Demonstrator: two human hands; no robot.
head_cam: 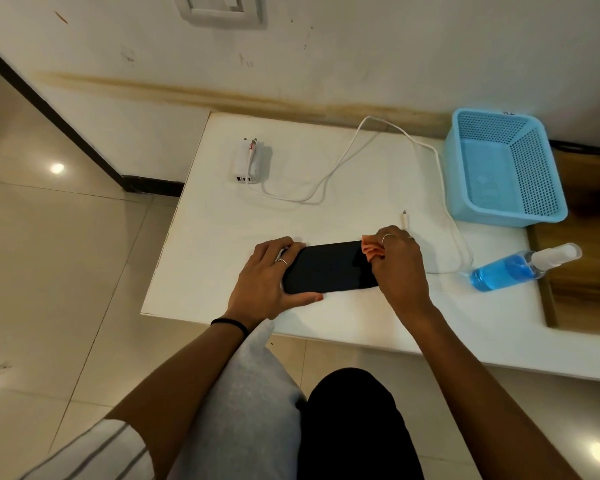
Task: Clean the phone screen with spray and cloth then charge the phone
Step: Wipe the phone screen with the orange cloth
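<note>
A black phone (329, 268) lies flat, screen up and dark, crosswise on a white table (205, 237), near the table's front edge and a little left of its middle. Bare white surface stretches beyond the phone toward the wall and to its left as far as the table's left edge.

A white charger block (250, 162) sits farther back, near the wall. A white cable (340, 164) is plugged into its near end, loops forward across the table, arcs back along the wall, then runs down the right side past a light blue perforated basket (503, 168) at the back right corner. The cable's loose plug (404, 218) lies just beyond the phone's right end, close behind the right hand. Another stretch of the cable curves just right of that hand, between it and a clear spray bottle (520, 268) of blue liquid that lies on its side near the table's right edge. A wall socket (219, 8) shows high on the wall.

The left hand (271, 278) grips the phone's left end, fingers curled over the far edge and thumb lying along the near edge. The right hand (399, 261) is closed around a bunched orange cloth (373, 249), pressing it on the screen's right end. Both hands wear rings, and a dark band circles the left wrist.
</note>
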